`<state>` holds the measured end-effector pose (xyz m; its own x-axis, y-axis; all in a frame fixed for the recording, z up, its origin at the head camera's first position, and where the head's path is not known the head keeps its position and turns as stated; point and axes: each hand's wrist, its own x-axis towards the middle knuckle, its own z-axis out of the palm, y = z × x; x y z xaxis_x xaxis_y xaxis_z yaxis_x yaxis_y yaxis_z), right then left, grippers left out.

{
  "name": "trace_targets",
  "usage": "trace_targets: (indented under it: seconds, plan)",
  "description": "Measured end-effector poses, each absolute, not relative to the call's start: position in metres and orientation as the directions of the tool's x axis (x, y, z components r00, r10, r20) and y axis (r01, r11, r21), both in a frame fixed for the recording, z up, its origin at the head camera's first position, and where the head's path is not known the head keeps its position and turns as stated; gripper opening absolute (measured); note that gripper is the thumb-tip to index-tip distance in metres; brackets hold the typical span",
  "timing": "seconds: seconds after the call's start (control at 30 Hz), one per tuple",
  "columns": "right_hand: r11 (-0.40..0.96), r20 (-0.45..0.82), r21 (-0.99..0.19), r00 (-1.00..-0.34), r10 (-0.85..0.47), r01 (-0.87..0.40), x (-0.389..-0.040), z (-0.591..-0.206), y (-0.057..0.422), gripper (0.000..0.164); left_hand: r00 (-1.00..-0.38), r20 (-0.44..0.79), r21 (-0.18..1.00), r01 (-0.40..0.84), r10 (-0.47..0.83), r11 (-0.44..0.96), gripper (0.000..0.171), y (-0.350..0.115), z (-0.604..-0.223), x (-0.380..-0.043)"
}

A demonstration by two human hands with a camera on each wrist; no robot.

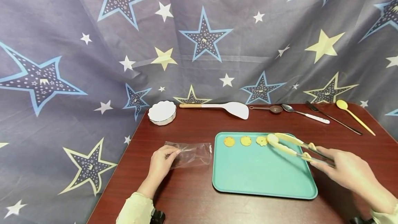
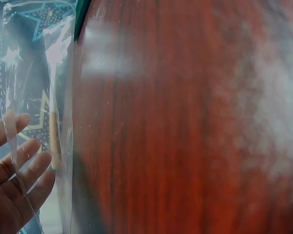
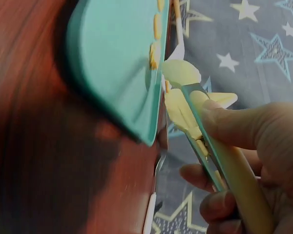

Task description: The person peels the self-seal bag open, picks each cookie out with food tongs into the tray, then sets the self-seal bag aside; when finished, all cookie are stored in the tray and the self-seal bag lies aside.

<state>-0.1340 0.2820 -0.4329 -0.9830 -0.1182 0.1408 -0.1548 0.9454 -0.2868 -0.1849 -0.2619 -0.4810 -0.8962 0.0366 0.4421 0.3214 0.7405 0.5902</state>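
Note:
On the left of the table my left hand (image 1: 161, 163) pinches the near end of a clear plastic bag (image 1: 196, 155) between thumb and fingers. In the left wrist view the fingers show through the film of the bag (image 2: 34, 73). My right hand (image 1: 348, 167) grips yellow-tipped metal tongs (image 1: 287, 149) by the arms. Their tips are over the back right of a teal tray (image 1: 258, 175), right beside a flower-shaped biscuit (image 1: 262, 141). Two round biscuits, one orange (image 1: 229, 141) and one yellow (image 1: 246, 140), lie left of it in a row. A small orange edge (image 3: 167, 87) shows between the tips.
Along the back of the table lie a white fluted dish (image 1: 162, 112), a white spatula (image 1: 237, 110), a brown measuring spoon (image 1: 275, 109), a white-handled spoon (image 1: 317, 117), a thin dark utensil (image 1: 339, 121) and a yellow spoon (image 1: 342, 104). A star-patterned curtain (image 1: 217, 72) hangs behind.

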Motion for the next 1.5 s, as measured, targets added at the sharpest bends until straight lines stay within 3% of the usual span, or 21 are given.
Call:
trace_targets:
  seconds: [0.33,0.57,0.87,1.0,1.2,1.33,1.5]
  plan:
    - [0.957,0.067,-0.266,-0.993,-0.101,-0.115,-0.136,-0.445,0.303,0.075,-0.894,0.445,0.585,0.326,0.042,0.742,0.003,-0.262,-0.478,-0.186]
    - [0.938,0.057,-0.33,-0.995,-0.087,-0.101,-0.133,-0.438,0.305,0.077,-0.905,0.422,0.555,0.302,0.05,0.775,0.006,-0.262,-0.476,-0.187]
    - [0.921,0.073,-0.387,-0.994,0.083,0.048,-0.127,-0.439,0.32,0.081,-0.933,0.331,0.434,0.284,0.141,0.855,0.007,-0.255,-0.477,-0.188]
    - [0.909,0.046,-0.405,-0.991,0.127,0.098,-0.125,-0.446,0.331,0.076,-0.946,0.256,0.371,0.288,0.201,0.883,0.016,-0.252,-0.478,-0.188]
    - [0.89,0.023,-0.43,-0.984,0.179,0.152,-0.119,-0.461,0.344,0.067,-0.958,0.125,0.295,0.284,0.258,0.912,0.044,-0.25,-0.478,-0.181]
    - [0.885,-0.007,-0.427,-0.98,0.201,0.184,-0.115,-0.47,0.346,0.068,-0.942,0.118,0.268,0.336,0.315,0.903,0.059,-0.249,-0.477,-0.177]
    - [0.885,-0.042,-0.422,-0.98,0.195,0.194,-0.11,-0.478,0.343,0.071,-0.929,0.136,0.251,0.368,0.344,0.895,0.063,-0.25,-0.48,-0.175]
